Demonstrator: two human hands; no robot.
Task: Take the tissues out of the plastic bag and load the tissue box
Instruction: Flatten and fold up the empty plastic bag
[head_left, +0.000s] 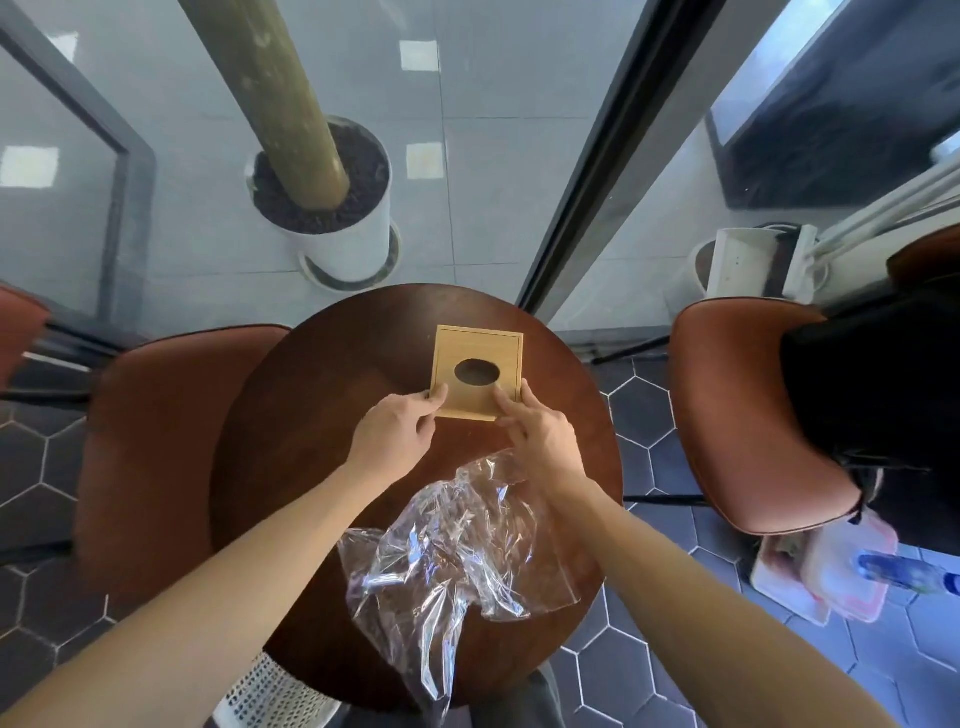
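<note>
Square light-wood tissue box with a dark oval opening in its lid: sits on the far half of the table, lid on, nothing visible through the opening. Its near edge is held from both sides. Left hand: fingers curled, thumb on the lid, gripping the near left corner. Right hand: fingers spread across the lid and the near right edge, pressing rather than closed. The box's far and side edges are free, with bare tabletop around them.

Crumpled clear plastic bag: lies on the near half of the table, between the forearms, apart from the box; its lower tail hangs over the near rim. Contents cannot be made out.

Round dark-brown wooden table: carries only box and bag.

Surroundings: brown leather chairs at left and right; white cylindrical planter with dark soil and a thick trunk beyond; dark hexagonal floor tiles; white perforated bin below the near rim.
</note>
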